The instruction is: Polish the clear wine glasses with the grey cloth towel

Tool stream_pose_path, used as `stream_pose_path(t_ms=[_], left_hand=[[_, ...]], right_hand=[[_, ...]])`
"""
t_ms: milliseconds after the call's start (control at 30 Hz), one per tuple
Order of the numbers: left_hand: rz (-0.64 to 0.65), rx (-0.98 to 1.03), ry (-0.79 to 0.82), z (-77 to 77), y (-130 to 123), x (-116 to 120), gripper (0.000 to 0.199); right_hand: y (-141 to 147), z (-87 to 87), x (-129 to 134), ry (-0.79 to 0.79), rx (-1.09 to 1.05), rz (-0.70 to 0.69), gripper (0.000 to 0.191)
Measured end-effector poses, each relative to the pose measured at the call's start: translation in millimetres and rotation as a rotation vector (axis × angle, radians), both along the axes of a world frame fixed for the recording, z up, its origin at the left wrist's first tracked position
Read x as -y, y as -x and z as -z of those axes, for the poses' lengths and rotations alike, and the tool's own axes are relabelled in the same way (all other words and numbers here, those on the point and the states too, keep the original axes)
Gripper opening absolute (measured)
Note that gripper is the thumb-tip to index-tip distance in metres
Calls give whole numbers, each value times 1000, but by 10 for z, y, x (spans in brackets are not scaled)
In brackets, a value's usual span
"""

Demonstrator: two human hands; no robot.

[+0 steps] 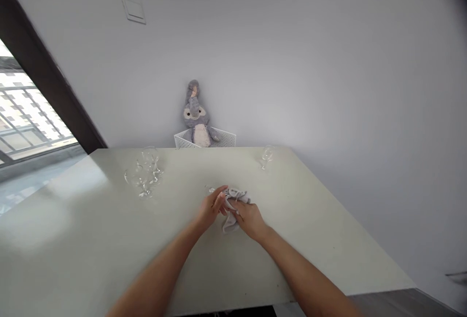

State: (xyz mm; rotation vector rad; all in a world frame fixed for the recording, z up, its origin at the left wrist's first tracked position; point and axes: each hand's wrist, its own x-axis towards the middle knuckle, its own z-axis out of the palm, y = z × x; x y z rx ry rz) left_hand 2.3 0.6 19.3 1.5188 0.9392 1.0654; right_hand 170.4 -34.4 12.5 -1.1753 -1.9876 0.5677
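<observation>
A crumpled grey fabric cloth (230,224) is bunched between both hands at the middle of the pale, glossy surface (310,219). The right hand (251,217) pinches its folds, fingertips buried. The left hand (209,209) curls beside a clear glass piece (210,189), mostly covered; whether its fingers grip it, I cannot tell. Transparent stemmed glasses (145,193) at left overlap, outlines faint.

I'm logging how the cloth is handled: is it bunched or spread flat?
Bunched: the grey cloth is crumpled in folds between the left hand and right hand, a loose end showing below.
</observation>
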Motion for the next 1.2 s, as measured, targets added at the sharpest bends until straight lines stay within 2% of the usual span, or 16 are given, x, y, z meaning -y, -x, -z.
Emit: stream_pose_path(t_ms=[67, 133, 200, 267, 333, 433, 500, 600, 667, 700, 800, 867, 967, 1033, 1133, 1200], left_hand=[[-117, -48, -138, -61, 35, 8, 32], [-174, 9, -188, -144, 64, 11, 30], [-152, 97, -126, -202, 83, -3, 33], [-119, 137, -31, -205, 97, -33, 34], [-109, 113, -4, -156, 115, -72, 33], [-141, 49, -72, -48, 163, -132, 31], [-204, 43, -92, 10, 202, -167, 31], [-307, 45, -80, 53, 249, -202, 30], [-348, 11, -108, 54, 256, -204, 27], [-352, -11, -131, 49, 251, -197, 25], [-265, -60, -172, 21, 205, -141, 11], [-169, -97, -193, -2, 161, -85, 16], [-97, -150, -275, -22, 92, 5, 16], [-107, -256, -401, -18, 45, 55, 9], [-165, -628, -685, 12, -18, 98, 27], [-239, -861, -809, 38, -49, 97, 32]], right_hand=[[-47, 1, -48, 67, -132, 68, 29], [-78, -10, -84, 202, -315, 115, 26], [-92, -43, -94, 324, -429, 88, 25], [-102, -91, -87, 348, -421, -3, 26], [-132, -136, -86, 298, -333, -89, 27], [-251, -163, -141, 191, -161, -75, 29], [-361, -157, -196, 78, -66, 46, 30], [-452, -159, -218, -128, -58, 321, 33], [-402, -187, -160, -243, -36, 382, 36], [-343, -206, -114, -283, 17, 338, 37], [-111, -260, 25, -312, 218, 68, 38], [1, -279, 66, -263, 234, -36, 33], [2, -275, 19, -122, 14, 9, 28], [-75, -257, -54, 73, -263, 70, 27], [-163, -212, -159, 470, -812, 127, 27], [-141, -183, -197, 613, -1076, 133, 26]])
